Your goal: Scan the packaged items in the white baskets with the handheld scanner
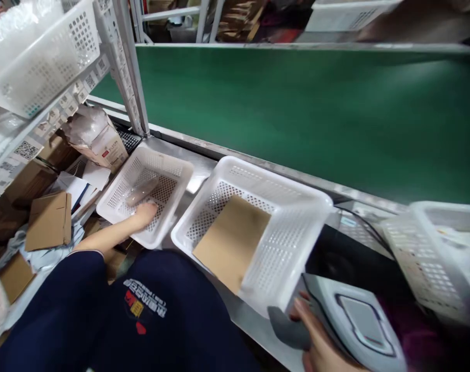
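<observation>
Left hand (143,213) at 9 o'clock, reaching over near rim into small white basket (145,192), fingers loose beside clear bag (141,188), nothing clenched. Right hand (316,341) at 5 o'clock, wrapped around grey handheld scanner (347,323), hard against corner of large white basket (281,248). Cardboard sheet (230,240) inside, leaning on near wall. Narrow steel gap between baskets. Green conveyor belt (316,113) at 12 o'clock, open. Loose cartons (48,219) crowding 9 o'clock.

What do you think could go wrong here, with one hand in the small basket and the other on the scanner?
The large white basket overhangs the bench edge beside the handheld scanner, so the right hand might knock it off. The left hand reaches sideways into the small white basket, which could tip.
</observation>
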The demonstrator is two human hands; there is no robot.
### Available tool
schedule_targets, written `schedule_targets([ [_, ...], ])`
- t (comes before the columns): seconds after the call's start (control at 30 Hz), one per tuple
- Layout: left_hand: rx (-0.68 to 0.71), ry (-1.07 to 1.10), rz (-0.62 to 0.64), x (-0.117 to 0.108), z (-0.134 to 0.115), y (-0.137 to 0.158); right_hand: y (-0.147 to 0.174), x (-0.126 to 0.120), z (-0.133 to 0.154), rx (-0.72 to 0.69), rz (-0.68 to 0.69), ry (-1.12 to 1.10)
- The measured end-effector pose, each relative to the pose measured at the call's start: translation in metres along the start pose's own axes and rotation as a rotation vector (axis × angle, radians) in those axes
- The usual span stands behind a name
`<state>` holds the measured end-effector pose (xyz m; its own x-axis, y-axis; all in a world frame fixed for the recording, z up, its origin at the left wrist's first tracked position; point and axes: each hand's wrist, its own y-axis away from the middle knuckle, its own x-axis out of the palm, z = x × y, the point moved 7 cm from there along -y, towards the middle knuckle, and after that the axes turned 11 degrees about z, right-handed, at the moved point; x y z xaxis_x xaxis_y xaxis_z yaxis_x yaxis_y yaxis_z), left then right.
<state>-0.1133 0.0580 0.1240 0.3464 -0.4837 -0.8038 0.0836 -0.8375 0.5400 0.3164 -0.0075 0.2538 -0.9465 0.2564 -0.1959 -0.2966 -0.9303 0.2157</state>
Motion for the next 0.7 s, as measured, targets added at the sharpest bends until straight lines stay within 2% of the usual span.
schedule_targets([
  [0.07, 0.061, -0.056, -0.03, -0.019, -0.01, 0.01, 0.001, 0.006, -0.004, 0.036, 0.085, 0.091],
  [0.13, 0.259, -0.088, -0.155, -0.037, -0.027, 0.022, 0.001, 0.017, -0.007, 0.056, 0.233, 0.172],
  [0.2, 0.497, -0.08, -0.293, -0.045, -0.045, 0.033, 0.002, 0.037, 0.001, 0.012, 0.44, 0.202],
  [0.27, 0.651, -0.046, -0.354, -0.039, -0.058, 0.034, 0.004, 0.06, 0.02, -0.083, 0.637, 0.223],
  [0.33, 0.692, -0.031, -0.314, -0.022, -0.07, 0.024, 0.004, 0.078, 0.04, -0.156, 0.731, 0.272],
  [0.43, 0.73, -0.077, -0.253, 0.0, -0.094, 0.011, 0.0, 0.087, 0.05, -0.152, 0.76, 0.309],
  [0.5, 0.772, -0.116, -0.29, 0.001, -0.107, 0.009, -0.001, 0.081, 0.04, -0.104, 0.752, 0.301],
  [0.57, 0.752, -0.122, -0.375, -0.01, -0.106, 0.004, 0.001, 0.064, 0.017, -0.04, 0.712, 0.275],
  [0.6, 0.695, -0.101, -0.416, -0.019, -0.097, -0.001, 0.001, 0.053, 0.002, -0.011, 0.675, 0.266],
  [0.67, 0.467, 0.015, -0.439, -0.036, -0.06, -0.02, 0.002, 0.028, -0.027, 0.037, 0.584, 0.257],
  [0.7, 0.316, 0.123, -0.404, -0.041, -0.034, -0.031, 0.002, 0.017, -0.039, 0.043, 0.537, 0.268],
])
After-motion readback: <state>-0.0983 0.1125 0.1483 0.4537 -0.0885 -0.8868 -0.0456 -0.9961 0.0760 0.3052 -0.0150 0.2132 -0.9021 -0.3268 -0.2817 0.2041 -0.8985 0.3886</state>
